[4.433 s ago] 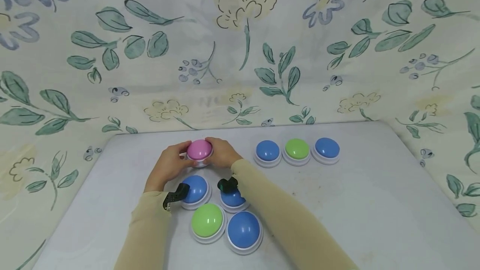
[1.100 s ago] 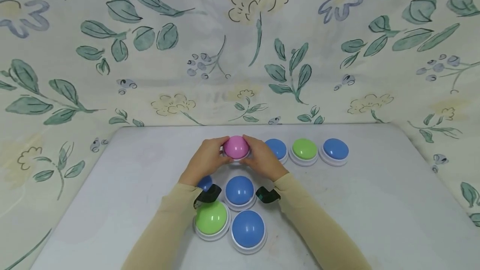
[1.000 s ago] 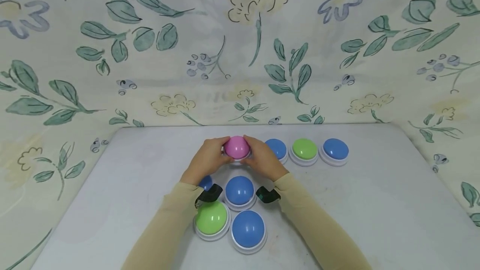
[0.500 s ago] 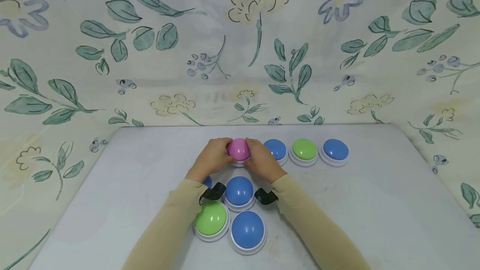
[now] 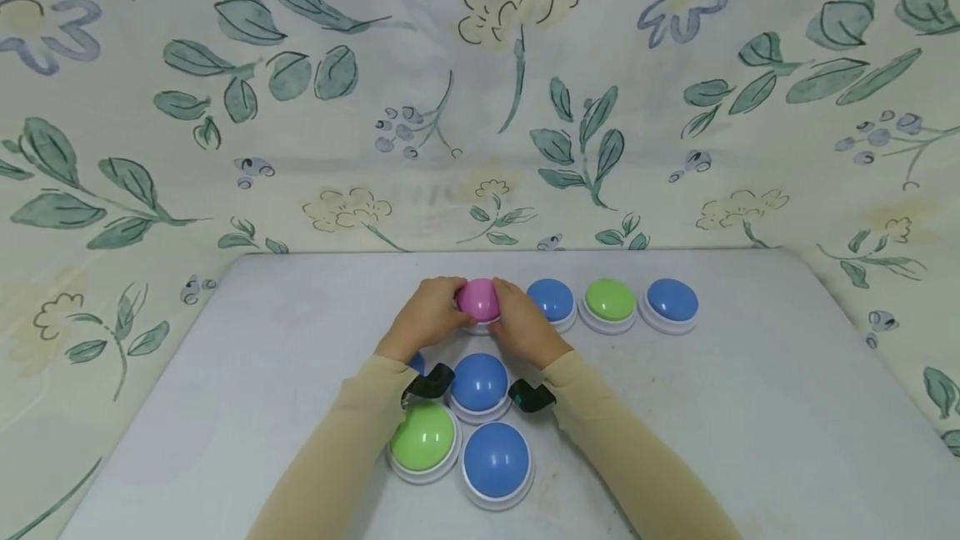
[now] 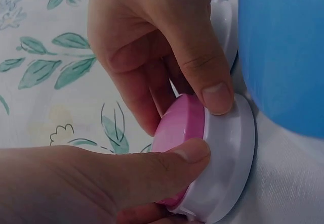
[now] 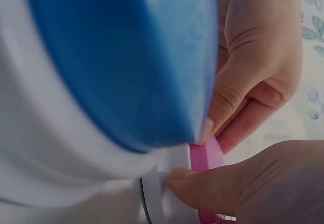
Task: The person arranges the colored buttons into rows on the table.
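Note:
A dome-shaped pink push button (image 5: 477, 300) with a white base stands near the table's back edge. My left hand (image 5: 429, 313) grips its left side and my right hand (image 5: 527, 325) its right side. In the left wrist view, both thumbs press the white base (image 6: 228, 148) under the pink dome, and that base appears to rest on the table. Part of the right hand's fingers is hidden. Just right of that hand, a blue push button (image 5: 551, 300) begins a row with a green one (image 5: 609, 300) and another blue one (image 5: 671, 300).
Nearer me are a blue button (image 5: 480, 382), a green one (image 5: 422, 437), a front blue one (image 5: 495, 460) and another blue one (image 5: 416, 363) mostly behind my left wrist. Flower-patterned cloth (image 5: 480, 107) rises behind the white table (image 5: 750, 407).
Both hands have carried the pink button rightward from the left, close to the back row. Over the last second it has shifted slightly right and down in view, still gripped by both hands.

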The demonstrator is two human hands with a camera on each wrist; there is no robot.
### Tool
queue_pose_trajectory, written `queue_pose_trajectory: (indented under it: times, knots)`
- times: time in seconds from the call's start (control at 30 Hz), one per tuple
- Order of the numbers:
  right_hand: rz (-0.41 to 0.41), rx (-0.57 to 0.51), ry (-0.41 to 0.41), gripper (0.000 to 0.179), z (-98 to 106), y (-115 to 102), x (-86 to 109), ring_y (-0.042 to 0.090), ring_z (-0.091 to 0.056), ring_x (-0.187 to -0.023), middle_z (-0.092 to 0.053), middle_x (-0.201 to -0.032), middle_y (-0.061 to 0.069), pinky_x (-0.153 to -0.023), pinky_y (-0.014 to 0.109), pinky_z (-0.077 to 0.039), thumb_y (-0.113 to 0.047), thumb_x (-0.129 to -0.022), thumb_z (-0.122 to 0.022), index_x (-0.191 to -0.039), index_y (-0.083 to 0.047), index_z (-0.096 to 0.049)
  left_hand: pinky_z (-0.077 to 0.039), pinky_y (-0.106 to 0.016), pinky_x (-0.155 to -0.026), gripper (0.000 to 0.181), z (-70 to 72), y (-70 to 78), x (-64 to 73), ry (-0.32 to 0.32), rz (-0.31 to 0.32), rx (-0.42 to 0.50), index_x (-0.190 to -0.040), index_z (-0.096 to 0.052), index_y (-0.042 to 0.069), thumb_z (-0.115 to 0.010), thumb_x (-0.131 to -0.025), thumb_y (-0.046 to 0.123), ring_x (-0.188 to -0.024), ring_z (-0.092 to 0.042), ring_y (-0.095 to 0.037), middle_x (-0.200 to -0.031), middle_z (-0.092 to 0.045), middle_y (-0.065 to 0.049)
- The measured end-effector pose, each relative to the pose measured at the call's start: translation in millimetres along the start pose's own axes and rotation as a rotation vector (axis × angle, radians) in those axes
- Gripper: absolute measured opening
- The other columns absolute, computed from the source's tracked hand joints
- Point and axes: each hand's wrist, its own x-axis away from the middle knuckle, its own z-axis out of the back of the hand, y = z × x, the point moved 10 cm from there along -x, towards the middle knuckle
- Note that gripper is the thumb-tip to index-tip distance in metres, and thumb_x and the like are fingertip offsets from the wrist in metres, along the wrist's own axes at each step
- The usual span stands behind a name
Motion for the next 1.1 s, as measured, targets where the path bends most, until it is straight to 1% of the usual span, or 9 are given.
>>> queue_pose_trajectory:
  times: [0.2,0.4,0.53,0.63,0.7,0.8,0.9,1.03,1.1]
  knots:
    - [-0.009,-0.030,-0.005,0.065,-1.0,2.4,0.1,0.031,-0.040,-0.128,-0.038,-0.141,0.022,-0.105,0.038,-0.035,-0.006,-0.086,-0.063,-0.140,0.007,-0.029,-0.053,-0.033,-0.079,0.044,-1.8,0.6,-1.0,-0.002,-0.011,0.019,-0.115,-0.059,-0.004,-0.075,-0.077,0.011,-0.085,-0.060,-0.019,-0.103,-0.065,-0.014]
    - [-0.033,-0.081,-0.026,0.067,-2.6,4.6,0.7,0.034,-0.036,-0.131,-0.033,-0.143,0.024,-0.106,0.042,-0.033,-0.008,-0.087,-0.062,-0.142,0.004,-0.026,-0.051,-0.036,-0.085,0.047,-3.7,-0.1,-1.7,0.003,-0.017,0.047,-0.119,-0.057,-0.005,-0.074,-0.077,0.010,-0.096,-0.061,-0.023,-0.110,-0.064,-0.017]
    - [-0.040,-0.096,-0.038,0.069,0.1,2.6,2.5,0.034,-0.030,-0.133,-0.031,-0.145,0.023,-0.107,0.044,-0.031,-0.008,-0.087,-0.062,-0.143,0.002,-0.024,-0.050,-0.037,-0.087,0.052,-4.5,-3.5,-0.7,-0.008,0.000,0.067,-0.124,-0.054,-0.004,-0.073,-0.078,0.013,-0.101,-0.060,-0.026,-0.114,-0.062,-0.018]
    - [-0.057,-0.101,-0.048,0.071,3.4,1.1,4.2,0.034,-0.031,-0.133,-0.029,-0.146,0.022,-0.106,0.044,-0.032,-0.010,-0.087,-0.063,-0.144,0.000,-0.024,-0.049,-0.040,-0.090,0.059,-2.9,-7.2,1.6,-0.018,0.020,0.063,-0.129,-0.049,-0.004,-0.073,-0.079,0.018,-0.106,-0.058,-0.030,-0.120,-0.059,-0.019]
    - [-0.070,-0.107,-0.051,0.072,5.9,0.2,5.3,0.033,-0.032,-0.133,-0.028,-0.147,0.020,-0.105,0.044,-0.034,-0.011,-0.086,-0.065,-0.145,-0.003,-0.024,-0.048,-0.043,-0.092,0.064,0.6,-9.4,3.6,-0.013,0.028,0.058,-0.132,-0.046,-0.004,-0.073,-0.079,0.020,-0.110,-0.056,-0.032,-0.125,-0.056,-0.020]
    - [-0.075,-0.110,-0.052,0.073,10.8,-4.5,7.4,0.031,-0.032,-0.133,-0.027,-0.147,0.018,-0.104,0.043,-0.035,-0.013,-0.086,-0.066,-0.145,-0.006,-0.024,-0.047,-0.044,-0.092,0.067,9.7,-12.6,9.2,0.011,0.032,0.062,-0.135,-0.044,-0.002,-0.072,-0.079,0.021,-0.113,-0.054,-0.033,-0.129,-0.053,-0.019]
    - [-0.056,-0.107,-0.049,0.072,16.3,-10.6,10.7,0.030,-0.032,-0.134,-0.028,-0.148,0.016,-0.104,0.043,-0.035,-0.015,-0.086,-0.066,-0.145,-0.008,-0.026,-0.049,-0.044,-0.090,0.066,18.7,-13.8,17.7,0.035,0.026,0.076,-0.136,-0.043,0.001,-0.071,-0.081,0.022,-0.112,-0.054,-0.034,-0.130,-0.052,-0.018]
    - [0.002,-0.114,-0.033,0.071,23.6,-19.8,16.9,0.030,-0.032,-0.134,-0.030,-0.147,0.016,-0.103,0.043,-0.036,-0.015,-0.085,-0.067,-0.145,-0.008,-0.028,-0.050,-0.045,-0.088,0.063,27.9,-13.9,33.9,0.054,0.015,0.088,-0.136,-0.044,0.003,-0.069,-0.083,0.026,-0.111,-0.055,-0.034,-0.130,-0.052,-0.018]
    - [0.036,-0.114,-0.020,0.071,27.2,-23.7,20.8,0.029,-0.033,-0.133,-0.032,-0.146,0.015,-0.103,0.042,-0.036,-0.015,-0.085,-0.068,-0.144,-0.008,-0.030,-0.050,-0.045,-0.088,0.062,29.8,-14.1,42.9,0.052,0.009,0.095,-0.136,-0.045,0.005,-0.068,-0.084,0.028,-0.110,-0.056,-0.034,-0.130,-0.052,-0.017]
